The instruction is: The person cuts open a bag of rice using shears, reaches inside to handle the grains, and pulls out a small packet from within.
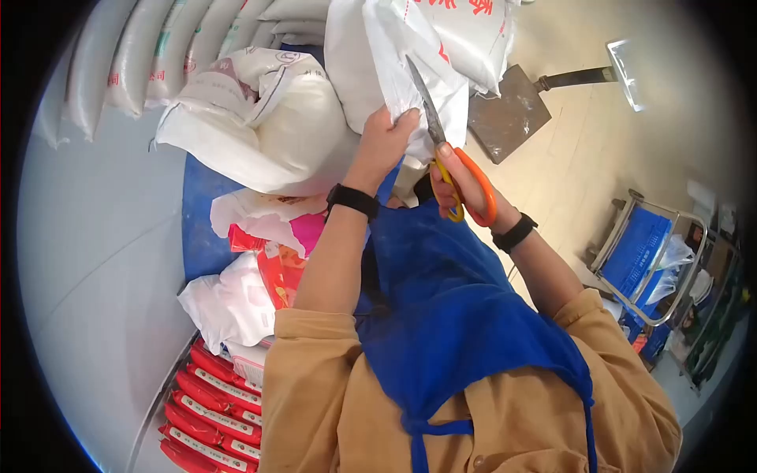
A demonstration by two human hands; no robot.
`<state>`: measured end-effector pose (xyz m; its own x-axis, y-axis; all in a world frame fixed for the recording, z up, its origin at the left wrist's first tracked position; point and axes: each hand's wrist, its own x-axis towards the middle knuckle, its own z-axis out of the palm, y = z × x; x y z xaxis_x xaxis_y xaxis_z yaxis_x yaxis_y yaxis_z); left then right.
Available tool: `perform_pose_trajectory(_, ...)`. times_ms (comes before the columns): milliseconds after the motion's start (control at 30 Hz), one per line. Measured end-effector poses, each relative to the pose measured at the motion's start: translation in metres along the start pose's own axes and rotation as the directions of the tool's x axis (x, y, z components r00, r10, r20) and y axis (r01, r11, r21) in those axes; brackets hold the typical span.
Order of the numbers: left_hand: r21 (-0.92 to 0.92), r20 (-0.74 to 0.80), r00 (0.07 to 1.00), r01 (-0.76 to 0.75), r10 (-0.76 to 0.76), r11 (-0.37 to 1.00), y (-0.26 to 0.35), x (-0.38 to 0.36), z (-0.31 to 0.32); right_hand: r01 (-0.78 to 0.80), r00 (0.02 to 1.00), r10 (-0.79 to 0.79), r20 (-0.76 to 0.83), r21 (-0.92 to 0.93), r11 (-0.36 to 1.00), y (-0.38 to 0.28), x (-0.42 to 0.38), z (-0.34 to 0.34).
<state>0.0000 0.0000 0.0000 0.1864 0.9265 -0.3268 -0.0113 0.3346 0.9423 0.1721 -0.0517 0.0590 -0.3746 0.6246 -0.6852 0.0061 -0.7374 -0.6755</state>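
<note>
My right hand [465, 185] grips a pair of scissors [476, 180] with orange and yellow handles. The long blades point up and away, lying along the white woven sack [355, 67] in front of me. My left hand [388, 138] is closed on a gathered edge of that sack, just left of the blades. The sack looks full and carries red print near its top. Close to my left forearm, another white sack [307, 130] stands with its mouth open and folded over.
Full white sacks [134, 59] are stacked at the back left. Red packets [213, 410] and plastic bags [236, 299] lie at my left. A flat metal shovel-like blade [509, 114] with a black handle rests on the floor at right. A metal cart [643, 252] holds a blue crate.
</note>
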Motion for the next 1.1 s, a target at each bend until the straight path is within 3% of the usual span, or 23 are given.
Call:
perform_pose_trajectory(67, -0.047, 0.056, 0.997, 0.06, -0.058, 0.997, 0.005, -0.006, -0.009, -0.081, 0.996, 0.079, 0.028, 0.06, 0.995, 0.003, -0.003, -0.005)
perform_pose_trajectory(167, -0.198, 0.164, 0.985, 0.083, -0.05, 0.977, 0.018, -0.018, -0.013, -0.156, 0.987, 0.156, 0.044, -0.001, 0.988, -0.002, -0.031, -0.013)
perform_pose_trajectory(300, -0.221, 0.137, 0.989, 0.079, -0.049, 0.972, 0.011, -0.017, -0.014, -0.229, 0.973, 0.23, 0.004, -0.082, 0.97, -0.018, -0.048, -0.025)
perform_pose_trajectory(433, -0.138, 0.038, 0.999, 0.037, -0.032, 0.99, 0.003, -0.012, -0.013, -0.021, 0.999, 0.006, -0.049, -0.311, 0.95, -0.005, -0.04, -0.026)
perform_pose_trajectory(467, -0.094, 0.007, 1.0, 0.007, -0.007, 0.996, 0.0, -0.008, -0.012, -0.054, 0.998, 0.035, -0.055, -0.404, 0.913, 0.002, -0.029, -0.033)
perform_pose_trajectory(567, 0.041, -0.066, 0.991, -0.117, 0.119, 0.992, 0.015, -0.008, -0.005, -0.056, 0.976, -0.115, -0.182, -0.729, 0.682, -0.012, -0.013, -0.024)
perform_pose_trajectory(600, 0.187, -0.074, 0.989, -0.11, 0.126, 0.976, 0.023, -0.006, -0.007, -0.087, 0.967, -0.139, -0.214, -0.787, 0.61, -0.024, -0.014, -0.018)
perform_pose_trajectory(700, 0.183, -0.076, 0.992, -0.082, 0.098, 0.98, 0.034, -0.009, -0.004, -0.075, 0.995, 0.017, -0.097, -0.627, 0.776, -0.045, -0.042, -0.015)
perform_pose_trajectory(800, 0.128, -0.099, 0.988, -0.109, 0.122, 0.986, 0.02, -0.016, -0.002, 0.0, 1.0, -0.016, -0.015, -0.719, 0.695, -0.008, -0.064, -0.057)
perform_pose_trajectory(833, 0.096, -0.121, 0.985, -0.108, 0.119, 0.99, 0.012, -0.015, -0.003, 0.033, 0.998, 0.018, 0.064, -0.715, 0.699, -0.029, -0.103, -0.045)
perform_pose_trajectory(867, -0.036, -0.175, 0.974, -0.155, 0.146, 0.987, -0.014, -0.006, -0.005, 0.041, 0.996, 0.029, 0.087, -0.704, 0.709, -0.02, -0.129, -0.056)
perform_pose_trajectory(900, 0.013, -0.149, 0.981, -0.126, 0.126, 0.992, -0.014, -0.007, -0.01, 0.033, 0.999, 0.007, 0.053, -0.716, 0.697, -0.016, -0.159, -0.061)
perform_pose_trajectory(967, 0.103, -0.107, 0.991, -0.068, 0.079, 0.992, -0.016, -0.011, -0.017, 0.069, 0.995, -0.099, -0.019, -0.584, 0.809, -0.019, -0.203, -0.064)
perform_pose_trajectory(1033, 0.053, -0.087, 0.992, -0.085, 0.089, 0.995, -0.01, -0.01, -0.015, 0.027, 0.95, -0.191, -0.248, -0.542, 0.84, -0.017, -0.206, -0.065)
perform_pose_trajectory(1100, 0.005, -0.075, 0.993, -0.087, 0.087, 0.996, -0.005, -0.007, -0.012, 0.112, 0.879, -0.318, -0.355, -0.496, 0.861, -0.027, -0.191, -0.051)
